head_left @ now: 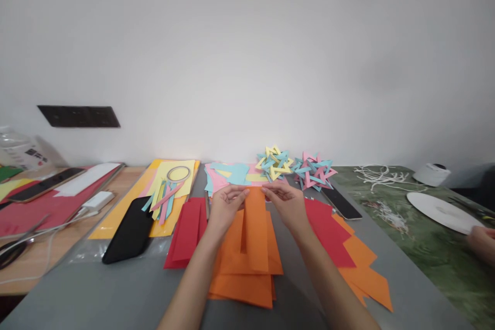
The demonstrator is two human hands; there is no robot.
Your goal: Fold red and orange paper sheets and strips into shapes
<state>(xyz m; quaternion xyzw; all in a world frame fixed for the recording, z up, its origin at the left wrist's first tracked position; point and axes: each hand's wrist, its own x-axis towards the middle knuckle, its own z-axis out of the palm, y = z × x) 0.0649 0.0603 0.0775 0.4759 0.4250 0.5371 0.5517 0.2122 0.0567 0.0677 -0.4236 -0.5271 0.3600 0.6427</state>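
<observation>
1. The left hand pinches the far left corner of an orange paper strip, thumb and fingertips closed on its top edge.
2. The right hand grips the far right corner of the same strip in the same way, so both hands are grasping it, neither released.
3. The strip lies lengthwise away from the person, on top of a stack of orange sheets that rests on the grey counter. A crease or raised fold runs along the strip's left half.
4. By my reading, the step in hand is folding or squaring up the strip: the far edge is being held and aligned. The next move would call for keeping the two corners level and pressing the fold flat along its length without shifting the stack below.
5. Red paper sheets lie just left of the orange stack; more red and orange sheets fan out to the right.
6. Beyond the hands stand two woven paper stars, a yellow-and-blue star and a pink-and-blue star.
7. A black phone lies to the left, near a roll of tape on yellow paper with coloured strips.
8. Another person's hand shows at the right edge, near a white disc.
</observation>
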